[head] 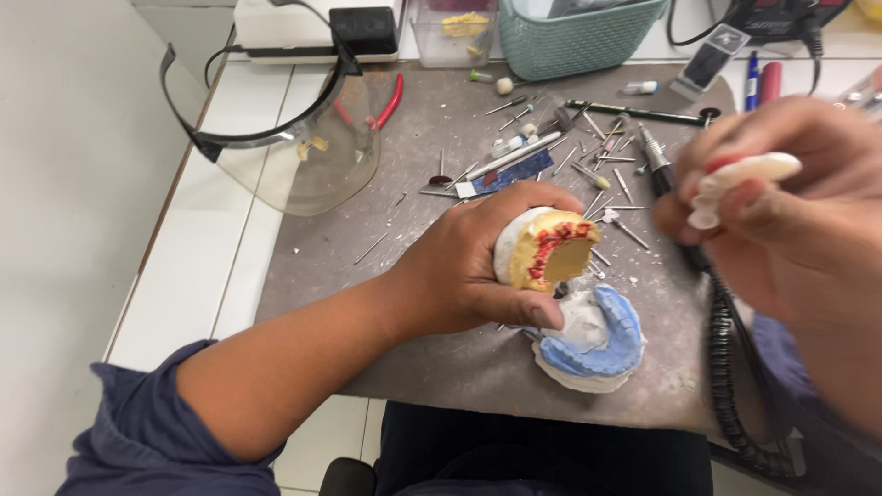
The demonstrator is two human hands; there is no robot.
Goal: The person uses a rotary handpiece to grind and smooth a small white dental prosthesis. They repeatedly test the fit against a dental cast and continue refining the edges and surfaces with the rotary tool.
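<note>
Our left hand (459,276) grips a yellow plaster dental cast with red wax (544,250), just above a blue-topped white cast (597,342). Our right hand (781,211) pinches a white curved denture piece (744,174).

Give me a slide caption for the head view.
Left hand grips a dental cast; right hand holds a white denture piece.

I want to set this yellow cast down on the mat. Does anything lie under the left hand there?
Yes. Just below and right of the left hand holding the yellow cast lies a white model with a blue tray on it. Loose burs are scattered over the grey mat behind.
</note>
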